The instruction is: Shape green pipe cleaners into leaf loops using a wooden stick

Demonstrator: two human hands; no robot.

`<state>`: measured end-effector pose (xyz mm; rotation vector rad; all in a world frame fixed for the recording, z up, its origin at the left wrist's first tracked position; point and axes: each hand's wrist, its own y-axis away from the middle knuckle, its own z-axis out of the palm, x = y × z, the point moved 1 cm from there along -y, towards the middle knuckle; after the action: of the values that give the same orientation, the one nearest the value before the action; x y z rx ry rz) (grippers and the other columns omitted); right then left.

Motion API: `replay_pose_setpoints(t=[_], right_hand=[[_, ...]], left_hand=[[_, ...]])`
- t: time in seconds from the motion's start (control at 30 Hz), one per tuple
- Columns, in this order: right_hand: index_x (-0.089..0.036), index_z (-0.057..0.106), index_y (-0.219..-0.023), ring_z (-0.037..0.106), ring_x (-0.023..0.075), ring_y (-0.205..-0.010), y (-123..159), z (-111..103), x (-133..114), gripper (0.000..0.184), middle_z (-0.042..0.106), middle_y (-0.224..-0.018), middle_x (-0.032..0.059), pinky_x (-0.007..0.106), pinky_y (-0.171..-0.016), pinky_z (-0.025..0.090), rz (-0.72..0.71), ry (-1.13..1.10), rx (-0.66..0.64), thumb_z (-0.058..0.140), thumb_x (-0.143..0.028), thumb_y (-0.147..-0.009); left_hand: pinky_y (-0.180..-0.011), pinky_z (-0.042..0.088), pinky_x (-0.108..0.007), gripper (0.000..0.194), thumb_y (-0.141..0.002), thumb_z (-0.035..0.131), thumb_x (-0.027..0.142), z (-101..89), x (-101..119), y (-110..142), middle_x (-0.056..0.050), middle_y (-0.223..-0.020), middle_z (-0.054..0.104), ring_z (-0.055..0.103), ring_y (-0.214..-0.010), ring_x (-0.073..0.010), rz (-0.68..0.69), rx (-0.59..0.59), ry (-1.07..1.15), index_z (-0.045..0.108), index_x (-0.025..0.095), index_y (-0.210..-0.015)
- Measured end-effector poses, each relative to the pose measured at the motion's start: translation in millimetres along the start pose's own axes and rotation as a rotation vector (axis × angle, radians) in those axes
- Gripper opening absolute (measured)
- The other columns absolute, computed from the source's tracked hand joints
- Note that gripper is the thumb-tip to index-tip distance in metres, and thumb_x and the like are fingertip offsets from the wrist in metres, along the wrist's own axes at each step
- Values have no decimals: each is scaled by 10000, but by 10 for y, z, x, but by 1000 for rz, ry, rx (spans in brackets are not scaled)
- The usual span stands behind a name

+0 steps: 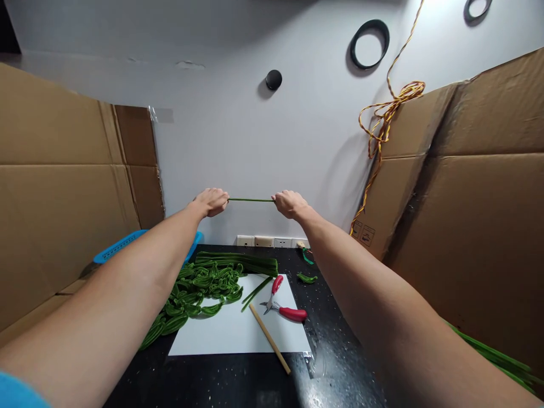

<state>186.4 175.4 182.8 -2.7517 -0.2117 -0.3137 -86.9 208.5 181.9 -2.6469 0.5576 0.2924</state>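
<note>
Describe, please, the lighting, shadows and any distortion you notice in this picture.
Head view: wall brightest at upper right; black knob throws a soft shadow, down-left. Head view: glare on the black table, low in frame. Head view: forearms loom large, seemingly wide-angle stretch; left hand and right hand show no obvious blur.

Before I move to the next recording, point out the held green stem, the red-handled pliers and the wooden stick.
Green stem [251, 199], head view: middle, between the hands.
Red-handled pliers [275, 305], head view: metal pivot.
Wooden stick [270, 339], head view: mid-length.
</note>
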Motion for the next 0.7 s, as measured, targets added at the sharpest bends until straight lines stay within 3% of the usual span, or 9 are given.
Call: replay_pose_setpoints(t=[0.17, 0.3, 0.7], right_hand=[[-177, 659, -1245, 689, 226, -1065, 41, 198, 63, 299, 675, -1257, 103, 428, -921, 592, 9, 5, -41, 637, -378, -1023], [-176, 672, -1220, 691, 227, -1070, 47, 336, 117, 290, 686, -1238, 104, 432, -937, 584, 17, 12, -75, 624, -389, -1030], [-173, 626, -1310, 672, 248, -1114, 92, 1092, -61, 355, 640, -1326, 118, 453, -938, 589, -38, 5, -231, 658, -361, -1011]], left_hand=[[-905, 450, -381, 442, -1043, 355, 289, 121, 82, -55, -212, -1176, 735, 683, -1071, -328, 61, -22, 17, 686, 139, -1293], [-909, 445, -385, 519, -1090, 275, 350, 260, 136, -141, -224, -1168, 737, 683, -1070, -335, 95, -47, 21, 689, 120, -1303], [-863, 479, -354, 475, -1081, 347, 331, 1157, 256, -137, -232, -1149, 754, 712, -1074, -321, 197, -178, 31, 724, 109, -1265]])
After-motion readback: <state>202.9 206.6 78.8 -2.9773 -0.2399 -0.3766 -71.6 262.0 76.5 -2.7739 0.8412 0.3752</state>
